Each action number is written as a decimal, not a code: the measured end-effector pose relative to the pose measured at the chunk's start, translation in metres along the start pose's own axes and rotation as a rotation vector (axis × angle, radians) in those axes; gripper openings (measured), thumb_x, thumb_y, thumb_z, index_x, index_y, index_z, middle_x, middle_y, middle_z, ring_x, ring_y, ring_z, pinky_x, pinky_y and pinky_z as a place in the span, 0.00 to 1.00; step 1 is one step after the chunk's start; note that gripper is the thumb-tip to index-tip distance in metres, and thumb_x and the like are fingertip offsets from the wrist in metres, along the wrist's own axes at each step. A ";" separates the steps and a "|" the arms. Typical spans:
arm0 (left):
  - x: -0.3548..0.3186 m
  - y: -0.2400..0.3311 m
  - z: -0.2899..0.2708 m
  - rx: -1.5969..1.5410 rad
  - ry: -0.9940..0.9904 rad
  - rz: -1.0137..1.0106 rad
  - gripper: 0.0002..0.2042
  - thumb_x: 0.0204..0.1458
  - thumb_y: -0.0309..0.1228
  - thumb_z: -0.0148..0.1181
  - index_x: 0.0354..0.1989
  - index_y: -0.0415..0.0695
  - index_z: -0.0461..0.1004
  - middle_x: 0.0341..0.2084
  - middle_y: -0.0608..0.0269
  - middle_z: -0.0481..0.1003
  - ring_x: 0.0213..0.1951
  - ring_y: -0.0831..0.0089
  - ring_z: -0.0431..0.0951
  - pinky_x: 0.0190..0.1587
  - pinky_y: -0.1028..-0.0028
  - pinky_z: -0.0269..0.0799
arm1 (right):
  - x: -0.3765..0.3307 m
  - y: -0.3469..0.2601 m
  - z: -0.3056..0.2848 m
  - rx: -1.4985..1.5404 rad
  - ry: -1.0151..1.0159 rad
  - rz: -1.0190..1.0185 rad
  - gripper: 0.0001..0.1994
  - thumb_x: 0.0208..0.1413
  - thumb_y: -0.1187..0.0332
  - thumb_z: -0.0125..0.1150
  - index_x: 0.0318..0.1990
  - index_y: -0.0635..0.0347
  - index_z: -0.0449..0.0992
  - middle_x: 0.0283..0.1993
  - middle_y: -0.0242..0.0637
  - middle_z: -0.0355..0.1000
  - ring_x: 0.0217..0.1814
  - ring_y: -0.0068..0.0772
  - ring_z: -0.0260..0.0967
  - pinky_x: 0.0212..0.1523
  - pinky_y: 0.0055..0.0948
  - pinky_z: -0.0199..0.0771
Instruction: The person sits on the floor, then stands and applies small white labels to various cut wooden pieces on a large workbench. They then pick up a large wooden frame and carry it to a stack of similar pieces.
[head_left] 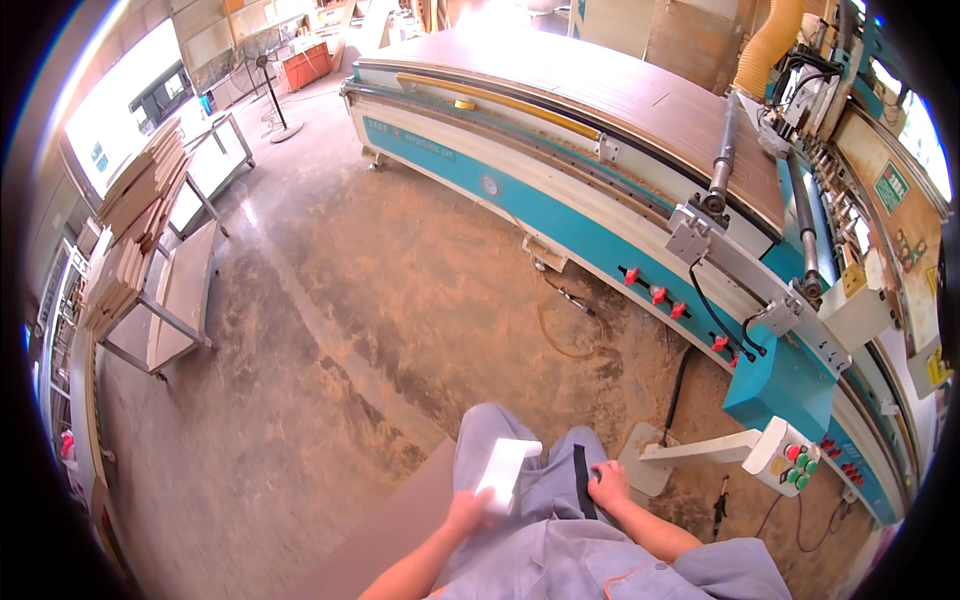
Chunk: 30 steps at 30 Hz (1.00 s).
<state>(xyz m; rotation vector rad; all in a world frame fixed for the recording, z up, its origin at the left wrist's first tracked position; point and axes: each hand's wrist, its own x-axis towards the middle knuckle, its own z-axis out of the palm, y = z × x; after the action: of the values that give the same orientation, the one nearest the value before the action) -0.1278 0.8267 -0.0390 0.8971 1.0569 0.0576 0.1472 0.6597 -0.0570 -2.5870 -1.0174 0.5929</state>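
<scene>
My left hand (470, 511) is closed around a white paper strip (506, 470), whose far end curls over. The strip lies above my left thigh, against grey-blue trousers (478, 432). On my right thigh rests my right hand (608, 488), its fingers curled in. Beside its fingertips runs a black band (582, 482) along the trouser leg. A small dark spot shows at those fingertips, too small to name.
A long teal-and-white machine (490, 185) carries a brown panel (600, 80). Its button box (785, 457) juts out at my right on a white arm. Stacked boards (140, 205) stand on a rack at left. A brown board (385, 520) lies beside me. Sawdust and hoses cover the floor (420, 280).
</scene>
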 end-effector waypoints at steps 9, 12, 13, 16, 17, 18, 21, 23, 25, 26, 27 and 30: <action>0.008 0.003 0.009 0.164 0.019 -0.038 0.24 0.51 0.48 0.54 0.29 0.32 0.77 0.20 0.55 0.76 0.14 0.73 0.72 0.21 0.75 0.68 | 0.008 0.034 0.022 0.032 0.094 -0.109 0.12 0.40 0.68 0.54 0.35 0.58 0.75 0.41 0.46 0.67 0.49 0.47 0.62 0.51 0.38 0.63; -0.007 0.018 0.015 0.188 -0.013 -0.039 0.26 0.52 0.54 0.49 0.32 0.40 0.78 0.19 0.58 0.76 0.20 0.72 0.76 0.23 0.73 0.70 | 0.008 -0.012 -0.017 0.047 -0.054 0.036 0.11 0.40 0.68 0.54 0.34 0.58 0.75 0.40 0.45 0.67 0.48 0.47 0.62 0.50 0.38 0.63; 0.000 0.010 0.015 0.179 -0.005 -0.084 0.25 0.52 0.54 0.50 0.32 0.40 0.78 0.19 0.60 0.76 0.19 0.74 0.74 0.22 0.74 0.69 | 0.008 -0.012 -0.016 0.062 -0.013 0.007 0.11 0.40 0.68 0.54 0.33 0.58 0.75 0.40 0.45 0.67 0.48 0.47 0.62 0.50 0.38 0.63; -0.006 0.022 0.023 0.176 -0.009 -0.083 0.26 0.52 0.54 0.50 0.32 0.40 0.78 0.18 0.61 0.75 0.18 0.74 0.74 0.22 0.74 0.68 | 0.003 0.008 -0.007 0.105 0.087 -0.022 0.10 0.39 0.69 0.55 0.31 0.58 0.75 0.39 0.45 0.67 0.47 0.47 0.61 0.49 0.38 0.63; -0.007 0.020 0.024 0.134 -0.009 -0.044 0.26 0.52 0.54 0.50 0.32 0.39 0.78 0.16 0.61 0.74 0.17 0.74 0.73 0.21 0.74 0.67 | 0.005 0.009 -0.007 0.109 0.087 -0.034 0.10 0.38 0.69 0.55 0.31 0.58 0.75 0.39 0.45 0.67 0.47 0.47 0.61 0.49 0.39 0.63; -0.001 0.014 0.022 0.169 -0.017 -0.028 0.26 0.52 0.53 0.50 0.32 0.39 0.78 0.16 0.61 0.74 0.17 0.74 0.73 0.21 0.74 0.67 | 0.006 0.009 -0.007 0.111 0.090 -0.040 0.09 0.38 0.68 0.55 0.30 0.58 0.75 0.38 0.45 0.67 0.47 0.47 0.61 0.49 0.39 0.63; 0.013 0.003 0.019 0.228 -0.030 0.006 0.26 0.52 0.53 0.50 0.32 0.38 0.78 0.15 0.61 0.74 0.16 0.74 0.73 0.21 0.74 0.67 | 0.008 0.012 -0.003 0.096 0.107 -0.041 0.09 0.37 0.69 0.55 0.30 0.57 0.74 0.38 0.45 0.66 0.46 0.48 0.61 0.49 0.39 0.62; 0.013 0.002 0.021 0.196 -0.023 0.017 0.25 0.52 0.52 0.50 0.32 0.38 0.78 0.14 0.61 0.74 0.16 0.74 0.73 0.21 0.74 0.67 | 0.007 0.009 -0.006 0.108 0.108 -0.031 0.09 0.37 0.69 0.54 0.29 0.57 0.74 0.38 0.45 0.66 0.46 0.48 0.60 0.48 0.40 0.62; 0.016 -0.003 0.021 0.178 -0.028 0.046 0.25 0.52 0.52 0.49 0.32 0.37 0.78 0.15 0.61 0.74 0.15 0.74 0.73 0.21 0.74 0.68 | 0.007 0.007 -0.008 0.114 0.110 -0.027 0.09 0.37 0.69 0.54 0.29 0.57 0.74 0.38 0.45 0.66 0.46 0.48 0.60 0.48 0.40 0.62; 0.016 -0.001 0.022 0.171 -0.030 0.060 0.25 0.52 0.52 0.49 0.32 0.37 0.78 0.15 0.60 0.74 0.15 0.74 0.73 0.21 0.74 0.68 | 0.007 0.009 -0.008 0.115 0.111 -0.028 0.09 0.37 0.69 0.54 0.29 0.57 0.74 0.38 0.45 0.66 0.47 0.48 0.60 0.48 0.40 0.62; 0.015 0.002 0.023 0.181 -0.024 0.057 0.26 0.52 0.52 0.49 0.32 0.37 0.78 0.15 0.60 0.74 0.15 0.74 0.73 0.21 0.74 0.68 | 0.008 0.011 -0.007 0.117 0.111 -0.029 0.09 0.37 0.69 0.54 0.29 0.57 0.74 0.38 0.45 0.66 0.47 0.48 0.60 0.48 0.40 0.62; 0.014 0.006 0.023 0.219 -0.012 0.056 0.26 0.52 0.53 0.49 0.32 0.37 0.78 0.16 0.60 0.75 0.15 0.73 0.73 0.21 0.74 0.68 | 0.010 0.018 0.000 0.110 0.159 -0.057 0.08 0.38 0.68 0.54 0.28 0.58 0.74 0.36 0.44 0.66 0.43 0.47 0.62 0.46 0.40 0.63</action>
<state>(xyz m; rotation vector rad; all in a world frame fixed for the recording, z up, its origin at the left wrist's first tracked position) -0.1006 0.8225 -0.0410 1.1235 1.0405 -0.0174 0.1645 0.6537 -0.0667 -2.4557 -0.9752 0.4096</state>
